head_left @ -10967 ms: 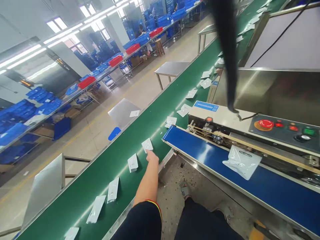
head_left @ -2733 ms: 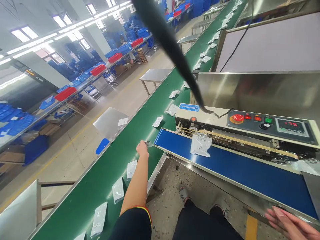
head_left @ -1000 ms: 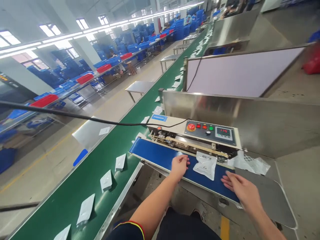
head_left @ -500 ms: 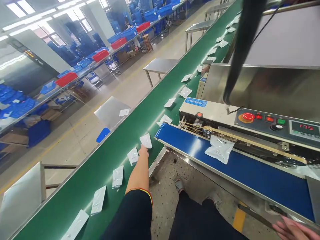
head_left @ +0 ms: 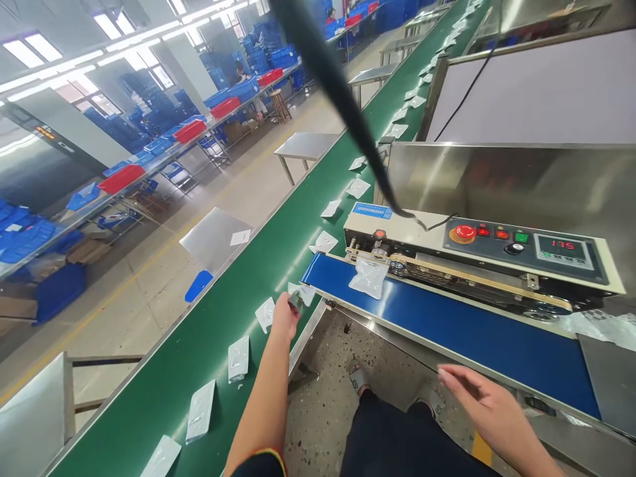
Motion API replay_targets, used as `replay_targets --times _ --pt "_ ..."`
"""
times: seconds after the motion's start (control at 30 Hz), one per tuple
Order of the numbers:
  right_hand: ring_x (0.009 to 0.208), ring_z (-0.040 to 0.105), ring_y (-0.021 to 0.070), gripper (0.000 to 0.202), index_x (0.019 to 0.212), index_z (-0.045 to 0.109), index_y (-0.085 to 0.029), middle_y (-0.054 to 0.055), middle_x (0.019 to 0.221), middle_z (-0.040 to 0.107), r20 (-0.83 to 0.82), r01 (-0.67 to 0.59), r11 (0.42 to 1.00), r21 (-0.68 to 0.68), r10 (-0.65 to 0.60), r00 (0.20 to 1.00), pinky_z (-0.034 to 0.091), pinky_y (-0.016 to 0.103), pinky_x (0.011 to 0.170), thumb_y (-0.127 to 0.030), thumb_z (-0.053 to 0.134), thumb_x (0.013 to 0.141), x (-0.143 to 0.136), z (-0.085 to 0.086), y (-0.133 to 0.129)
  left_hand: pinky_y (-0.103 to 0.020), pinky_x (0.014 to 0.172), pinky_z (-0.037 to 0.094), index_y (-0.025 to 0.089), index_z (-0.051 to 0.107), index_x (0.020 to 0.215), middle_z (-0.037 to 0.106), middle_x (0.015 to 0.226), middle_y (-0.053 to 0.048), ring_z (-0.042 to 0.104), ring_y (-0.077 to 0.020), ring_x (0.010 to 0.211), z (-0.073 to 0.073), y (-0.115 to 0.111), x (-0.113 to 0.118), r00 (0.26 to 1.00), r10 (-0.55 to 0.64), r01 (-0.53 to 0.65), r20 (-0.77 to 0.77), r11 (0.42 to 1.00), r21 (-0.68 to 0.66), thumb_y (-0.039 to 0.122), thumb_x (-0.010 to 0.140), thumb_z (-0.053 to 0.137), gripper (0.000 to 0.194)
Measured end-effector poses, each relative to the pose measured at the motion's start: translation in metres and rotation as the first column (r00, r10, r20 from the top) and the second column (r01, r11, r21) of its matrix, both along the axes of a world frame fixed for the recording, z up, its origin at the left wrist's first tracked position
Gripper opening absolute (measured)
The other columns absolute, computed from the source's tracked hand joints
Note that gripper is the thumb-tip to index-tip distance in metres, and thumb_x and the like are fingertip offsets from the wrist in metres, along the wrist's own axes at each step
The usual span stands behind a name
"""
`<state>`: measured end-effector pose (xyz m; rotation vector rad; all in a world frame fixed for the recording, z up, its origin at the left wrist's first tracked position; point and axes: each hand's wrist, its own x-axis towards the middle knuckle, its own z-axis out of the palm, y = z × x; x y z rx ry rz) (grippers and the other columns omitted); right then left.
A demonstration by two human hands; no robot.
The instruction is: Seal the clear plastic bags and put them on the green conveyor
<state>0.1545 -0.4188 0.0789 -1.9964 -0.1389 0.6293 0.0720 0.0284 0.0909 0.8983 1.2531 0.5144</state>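
My left hand [head_left: 287, 317] is over the green conveyor belt, its fingers closed on a small white pouch [head_left: 304, 293] by the left end of the blue belt. Part of that pouch is hidden by the fingers. Nearer me, more white pouches lie in a row, the closest being one pouch [head_left: 265, 314] just left of the hand. On the blue belt [head_left: 447, 338], a puffed white pouch [head_left: 368, 278] lies with its top edge against the sealing machine [head_left: 417, 232]. In front of this belt hovers my right hand [head_left: 484, 397], fingers loosely bent and apart, with nothing visible in it.
The green conveyor [head_left: 209, 344] runs diagonally, carrying further pouches into the distance. A dark, blurred strap or cable [head_left: 342, 99] hangs across the view. Steel tables [head_left: 213, 242] stand beyond the conveyor. Red bins [head_left: 122, 179] and blue crates line the far bench.
My left hand now grips a pouch and has turned toward the blue belt's end. My right hand has come in from the lower right corner. The blue belt's pouch is farther left.
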Motion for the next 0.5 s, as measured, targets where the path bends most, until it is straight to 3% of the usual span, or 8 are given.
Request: replay_targets --times 0.1,0.17,0.23,0.27,0.33,0.43,0.5 --pt "0.111 0.082 0.0346 0.046 0.117 0.088 -0.029 0.010 0.123 0.085 0.371 -0.231 0.968 0.102 0.178 0.911 0.069 0.049 0.100 -0.068 0.071 0.097 0.009 0.016 0.045 -0.022 0.052 0.037 0.021 0.057 0.074 0.054 0.066 0.002 0.045 -0.0115 0.055 0.028 -0.077 0.000 0.973 -0.216 0.217 0.086 0.976 0.000 0.032 0.081 0.073 0.021" --pt "0.123 0.078 0.0332 0.038 0.128 0.085 -0.030 0.011 0.134 0.081 0.594 -0.319 0.933 0.165 0.164 0.787 0.066 0.051 0.106 -0.055 0.071 0.104 0.015 0.026 0.068 -0.023 0.051 0.033 0.020 0.061 0.073 0.055 0.066 0.001 0.043 -0.0116 0.056 0.041 -0.133 0.010 0.905 -0.394 0.400 0.160 0.917 -0.004 0.037 0.079 0.077 0.024" --pt "0.125 0.076 0.0308 0.027 0.127 0.084 -0.032 0.010 0.135 0.081 0.717 -0.349 0.917 0.195 0.109 0.688 0.066 0.051 0.107 -0.042 0.067 0.109 0.022 0.033 0.075 -0.024 0.052 0.032 0.019 0.066 0.076 0.058 0.069 -0.001 0.044 -0.0125 0.058 0.049 -0.184 0.026 0.829 -0.512 0.533 0.223 0.845 -0.039 0.043 0.080 0.078 0.027" --pt "0.124 0.077 0.0293 0.026 0.124 0.085 -0.033 0.008 0.132 0.082 0.735 -0.340 0.916 0.210 0.081 0.674 0.065 0.050 0.107 -0.037 0.064 0.110 0.026 0.036 0.072 -0.025 0.053 0.033 0.019 0.068 0.077 0.059 0.070 -0.001 0.045 -0.0130 0.059 0.051 -0.206 0.034 0.801 -0.554 0.577 0.229 0.815 -0.048 0.046 0.081 0.078 0.029" --pt "0.116 0.079 0.0275 0.027 0.118 0.086 -0.033 0.006 0.122 0.085 0.694 -0.259 0.930 0.261 0.006 0.720 0.065 0.046 0.106 -0.036 0.060 0.112 0.034 0.039 0.054 -0.026 0.057 0.038 0.020 0.069 0.080 0.062 0.073 -0.002 0.050 -0.0148 0.064 0.052 -0.240 0.053 0.785 -0.593 0.601 0.180 0.799 0.007 0.053 0.084 0.079 0.035" --pt "0.102 0.081 0.0283 0.037 0.106 0.087 -0.027 0.008 0.110 0.086 0.483 -0.003 0.944 0.331 -0.167 0.859 0.067 0.040 0.097 -0.056 0.064 0.108 0.045 0.039 0.009 -0.030 0.077 0.051 0.021 0.078 0.103 0.075 0.100 -0.007 0.065 -0.0213 0.090 0.045 -0.277 0.080 0.781 -0.614 0.572 0.117 0.777 0.261 0.064 0.089 0.078 0.045" --pt "0.091 0.081 0.0285 0.049 0.100 0.087 -0.024 0.009 0.101 0.085 0.304 0.161 0.925 0.344 -0.272 0.913 0.067 0.036 0.085 -0.070 0.069 0.100 0.052 0.035 -0.025 -0.033 0.086 0.053 0.021 0.080 0.119 0.078 0.113 -0.010 0.067 -0.0243 0.101 0.035 -0.298 0.097 0.684 -0.719 0.642 0.121 0.673 0.368 0.069 0.092 0.073 0.055"
